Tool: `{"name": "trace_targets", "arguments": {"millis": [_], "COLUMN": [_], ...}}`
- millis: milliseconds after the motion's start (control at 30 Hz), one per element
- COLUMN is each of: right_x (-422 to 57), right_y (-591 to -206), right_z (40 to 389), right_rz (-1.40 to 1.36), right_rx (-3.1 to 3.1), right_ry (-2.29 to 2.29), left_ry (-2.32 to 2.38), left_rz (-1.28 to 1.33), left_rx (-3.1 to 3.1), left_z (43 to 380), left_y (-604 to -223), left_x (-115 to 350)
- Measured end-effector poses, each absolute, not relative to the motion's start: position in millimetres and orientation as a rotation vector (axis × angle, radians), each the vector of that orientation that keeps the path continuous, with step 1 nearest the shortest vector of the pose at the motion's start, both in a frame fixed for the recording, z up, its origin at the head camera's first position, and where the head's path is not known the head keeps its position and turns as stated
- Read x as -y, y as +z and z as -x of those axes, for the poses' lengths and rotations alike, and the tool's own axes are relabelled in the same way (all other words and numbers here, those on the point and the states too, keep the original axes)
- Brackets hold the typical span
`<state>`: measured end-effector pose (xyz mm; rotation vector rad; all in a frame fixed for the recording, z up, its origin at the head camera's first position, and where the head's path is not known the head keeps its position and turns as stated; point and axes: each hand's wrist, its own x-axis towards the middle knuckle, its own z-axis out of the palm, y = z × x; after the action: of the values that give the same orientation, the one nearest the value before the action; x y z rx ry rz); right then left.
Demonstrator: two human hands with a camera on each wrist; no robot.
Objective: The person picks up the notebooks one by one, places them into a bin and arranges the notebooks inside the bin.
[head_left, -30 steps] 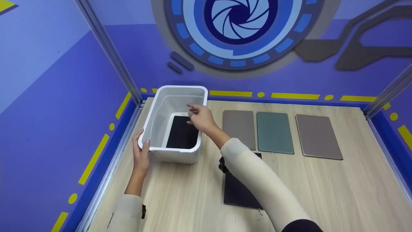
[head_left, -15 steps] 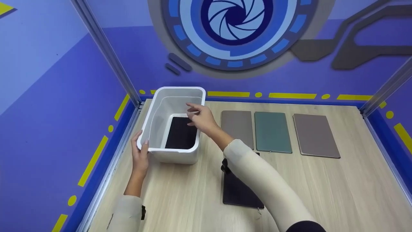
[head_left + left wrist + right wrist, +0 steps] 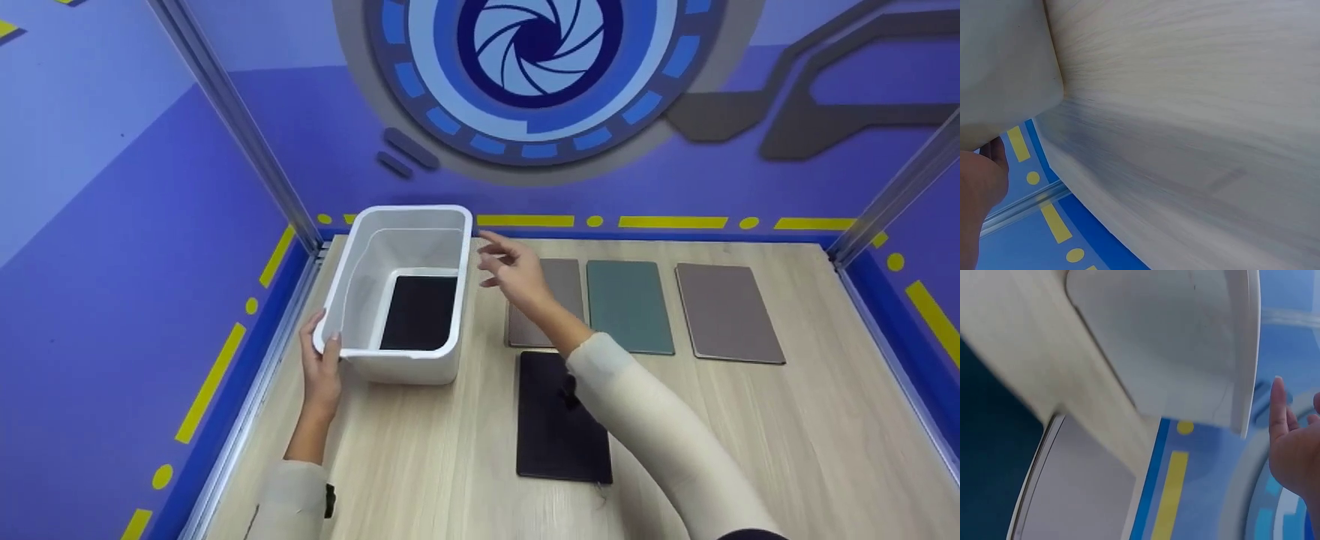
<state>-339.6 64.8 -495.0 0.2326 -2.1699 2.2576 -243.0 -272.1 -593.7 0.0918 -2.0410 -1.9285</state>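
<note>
In the head view a white plastic bin stands at the left of the table, a black notebook lying flat on its floor. My left hand grips the bin's near left corner, thumb at the front and fingers along the left side. Just outside the right rim hovers my right hand, fingers loosely bent and holding nothing. The right wrist view also shows this hand apart from the bin wall. Below the right forearm, a second black notebook lies on the table.
Along the back lie a grey-brown notebook, partly behind the right hand, a green notebook and a brown notebook. Blue panels enclose the wooden table at the back and sides.
My right hand has moved from over the bin to the right, outside its rim. More of both black notebooks shows. The left hand keeps its grip; the camera view has shifted slightly.
</note>
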Motion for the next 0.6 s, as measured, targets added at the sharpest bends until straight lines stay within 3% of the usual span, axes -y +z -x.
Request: {"name": "trace_targets", "arguments": {"millis": [600], "right_x": [-188.8], "right_y": [-538.4], "right_z": [302.9], "right_rz": [-0.040], "right_rx": [2.179], "right_ry": [2.127], "left_ry": [-1.904], "left_rz": [-0.092], "left_rx": [2.057], "left_z": [244.0], "left_y": [-594.9], "left_x": [271.1]}}
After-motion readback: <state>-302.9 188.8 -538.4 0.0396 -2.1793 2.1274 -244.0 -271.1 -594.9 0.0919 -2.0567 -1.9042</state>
